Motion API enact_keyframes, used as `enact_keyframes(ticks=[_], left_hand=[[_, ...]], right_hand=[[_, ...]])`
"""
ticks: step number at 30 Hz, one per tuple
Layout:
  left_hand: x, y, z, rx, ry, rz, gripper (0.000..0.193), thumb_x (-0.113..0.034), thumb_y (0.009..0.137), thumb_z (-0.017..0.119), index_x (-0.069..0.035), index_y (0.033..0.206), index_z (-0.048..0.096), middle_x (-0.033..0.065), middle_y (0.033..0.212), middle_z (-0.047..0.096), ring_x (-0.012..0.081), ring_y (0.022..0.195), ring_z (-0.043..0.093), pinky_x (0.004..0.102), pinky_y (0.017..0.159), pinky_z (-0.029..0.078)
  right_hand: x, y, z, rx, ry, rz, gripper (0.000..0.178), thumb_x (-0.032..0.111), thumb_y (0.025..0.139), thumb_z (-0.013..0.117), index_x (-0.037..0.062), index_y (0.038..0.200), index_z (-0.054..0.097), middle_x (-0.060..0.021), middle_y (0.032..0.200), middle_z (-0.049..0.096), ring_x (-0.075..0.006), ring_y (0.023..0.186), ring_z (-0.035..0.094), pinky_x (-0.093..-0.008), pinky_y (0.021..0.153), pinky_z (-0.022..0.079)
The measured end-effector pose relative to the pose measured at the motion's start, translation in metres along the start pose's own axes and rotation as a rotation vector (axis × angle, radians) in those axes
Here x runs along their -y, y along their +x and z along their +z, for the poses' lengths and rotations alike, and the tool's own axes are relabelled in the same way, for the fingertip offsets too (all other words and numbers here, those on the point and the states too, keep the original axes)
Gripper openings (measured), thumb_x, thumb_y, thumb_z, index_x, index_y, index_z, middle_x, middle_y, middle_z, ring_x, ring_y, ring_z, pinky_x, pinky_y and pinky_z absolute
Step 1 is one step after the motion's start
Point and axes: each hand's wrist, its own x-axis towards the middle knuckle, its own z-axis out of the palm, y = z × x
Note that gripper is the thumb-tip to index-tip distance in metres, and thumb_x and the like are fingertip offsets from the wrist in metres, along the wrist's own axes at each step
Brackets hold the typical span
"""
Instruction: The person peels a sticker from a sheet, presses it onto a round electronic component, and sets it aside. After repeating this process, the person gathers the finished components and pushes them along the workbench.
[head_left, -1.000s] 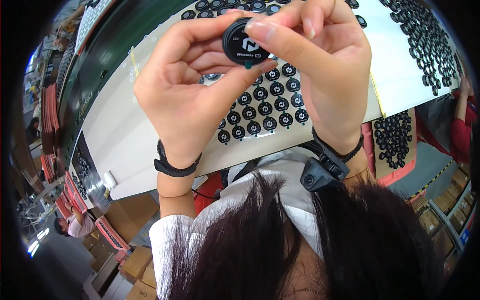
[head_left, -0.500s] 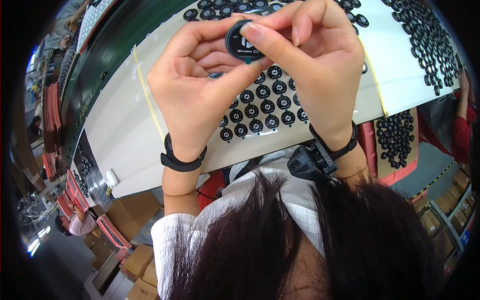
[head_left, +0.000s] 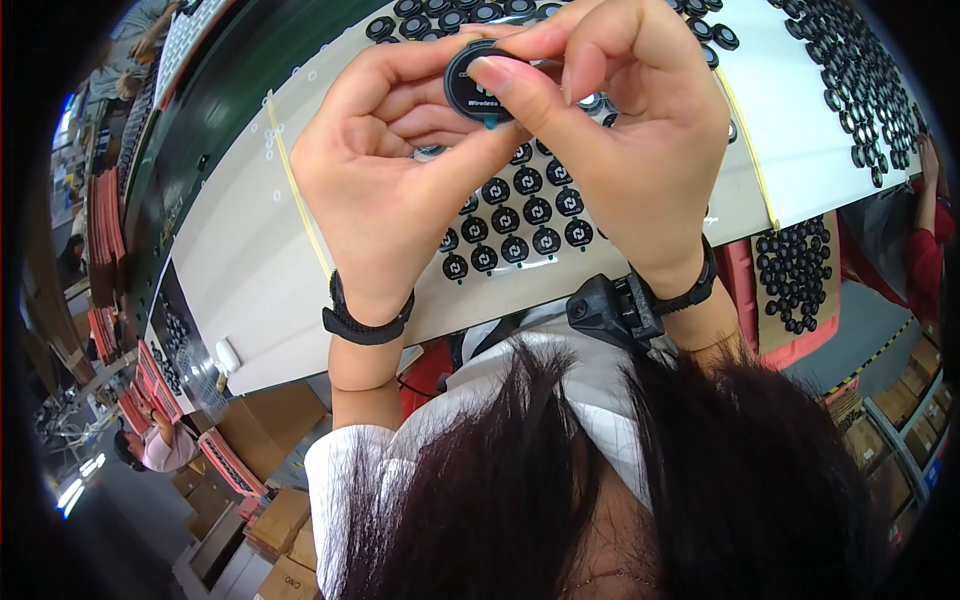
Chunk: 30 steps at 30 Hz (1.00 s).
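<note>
Raised over the table is a round black disc (head_left: 468, 92) with white print on its face and a small green tab at its lower edge. My left hand (head_left: 385, 165) grips its rim between thumb and fingers. The thumb of my right hand (head_left: 635, 120) presses on the disc's face, while its fingers curl behind the upper right edge, partly hidden. Below my hands, a sheet of round black stickers (head_left: 537, 210) lies on the table, set in rows, each with a white mark and a green tab.
Many black ring-faced discs (head_left: 485, 14) stand along the far side, with more (head_left: 850, 90) on the white surface at right. A red-edged tray (head_left: 795, 275) of similar parts sits at the right. Yellow tape (head_left: 300, 200) crosses the table. Another person's hand (head_left: 928, 160) shows at far right.
My right thumb has slid slightly left across the disc's face, covering more of the white mark. The disc has shifted a little left with my hands.
</note>
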Motion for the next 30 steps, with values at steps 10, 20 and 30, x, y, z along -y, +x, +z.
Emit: enact_keyframes(ticks=[10, 20, 30], left_hand=[[0.000, -0.003, 0.003, -0.005, 0.003, 0.005, 0.036, 0.012, 0.065, 0.063, 0.011, 0.097, 0.050, 0.0169, 0.095, 0.059, 0.0156, 0.081, 0.060, 0.0226, 0.071, 0.050], [-0.005, -0.014, 0.004, 0.040, 0.315, 0.228, 0.039, 0.013, 0.063, 0.064, 0.012, 0.099, 0.049, 0.0171, 0.095, 0.059, 0.0171, 0.081, 0.060, 0.0244, 0.072, 0.050], [0.002, -0.014, 0.011, 0.133, -0.162, 0.070, 0.041, 0.017, 0.063, 0.060, 0.013, 0.102, 0.047, 0.0206, 0.093, 0.058, 0.0205, 0.079, 0.061, 0.0301, 0.064, 0.055]], right_hand=[[0.017, 0.003, -0.001, 0.038, 0.049, 0.242, 0.016, 0.010, 0.083, 0.050, 0.0007, 0.096, 0.046, -0.0099, 0.090, 0.057, -0.0180, 0.089, 0.057, -0.0290, 0.079, 0.044], [0.047, -0.002, -0.007, 0.049, 0.082, 0.480, 0.023, 0.018, 0.087, 0.045, -0.0003, 0.100, 0.049, -0.0096, 0.096, 0.056, -0.0182, 0.091, 0.056, -0.0296, 0.081, 0.043], [0.058, -0.003, -0.019, 0.042, 0.025, 0.698, 0.042, 0.032, 0.092, 0.034, -0.0038, 0.108, 0.051, -0.0109, 0.102, 0.057, -0.0180, 0.092, 0.056, -0.0298, 0.082, 0.042]])
